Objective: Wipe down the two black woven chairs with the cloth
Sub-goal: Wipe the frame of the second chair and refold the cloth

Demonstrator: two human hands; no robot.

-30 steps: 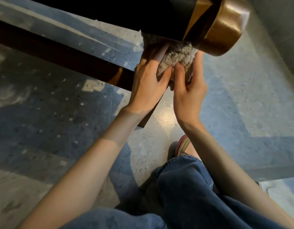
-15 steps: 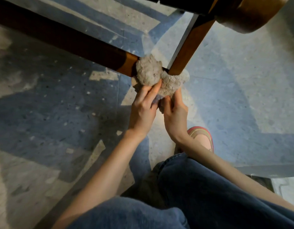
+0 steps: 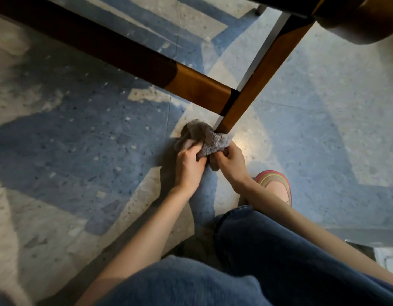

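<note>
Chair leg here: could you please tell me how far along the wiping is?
Seemingly done: this leg, as the cloth slid from its top to its foot within a second. In hand: the left hand and right hand grip the cloth round that foot. Left, perhaps: the crossbar; the second chair is out of view.

We see loose dark blue jeans [image 3: 279,261] on both legs, one shoe [image 3: 277,187] with a pink top and red-and-yellow striped rim; left hand [image 3: 189,167], right hand [image 3: 232,165] and forearms [image 3: 147,228] are bare
</note>
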